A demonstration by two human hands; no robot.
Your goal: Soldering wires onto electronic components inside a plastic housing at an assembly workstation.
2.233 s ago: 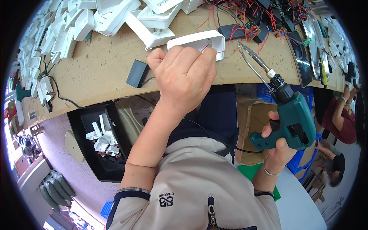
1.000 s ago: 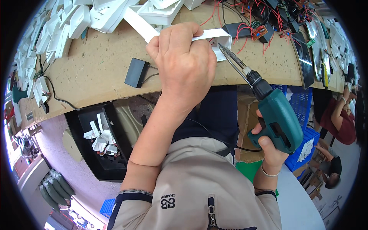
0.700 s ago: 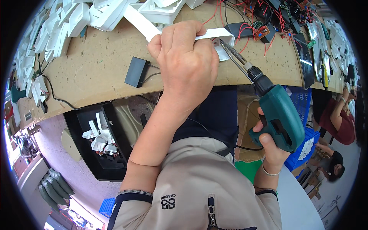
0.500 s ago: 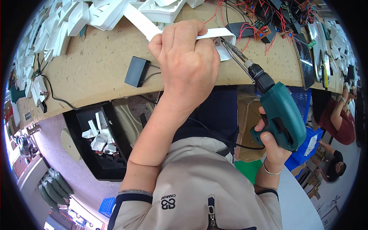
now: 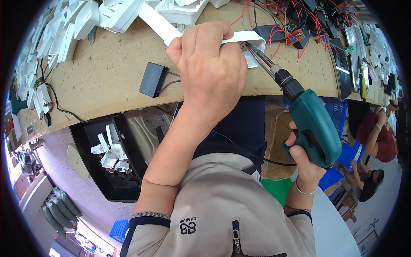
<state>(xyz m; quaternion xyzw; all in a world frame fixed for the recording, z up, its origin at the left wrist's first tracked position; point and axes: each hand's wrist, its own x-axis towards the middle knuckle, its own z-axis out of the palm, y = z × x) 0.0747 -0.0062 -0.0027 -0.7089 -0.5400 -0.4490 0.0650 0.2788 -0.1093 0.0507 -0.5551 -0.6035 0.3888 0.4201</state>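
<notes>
My left hand [image 5: 210,70] is closed around a white plastic housing [image 5: 252,40], held at the table's near edge with its open side turned partly toward me. The inside of the housing is mostly hidden by my fingers. In my right hand [image 5: 305,165] is a teal pistol-shaped soldering gun [image 5: 316,128], my fingers wrapped round its handle. Its long metal tip [image 5: 259,55] points up and left into the right end of the housing. Whether the tip touches anything inside I cannot tell. A black cord [image 5: 274,163] runs from the handle leftward across my lap.
A black box [image 5: 153,80] with two leads lies left of my left hand. White housings [image 5: 85,19] pile up at the far left; circuit boards with red wires [image 5: 294,36] lie far right. Below the table edge stands a black bin [image 5: 124,184] with white parts. Co-workers [image 5: 376,137] are at right.
The soldering gun has shifted very slightly, its tip staying at the housing's right end. My left hand and the housing have edged a little right. Co-workers at the right have moved their arms.
</notes>
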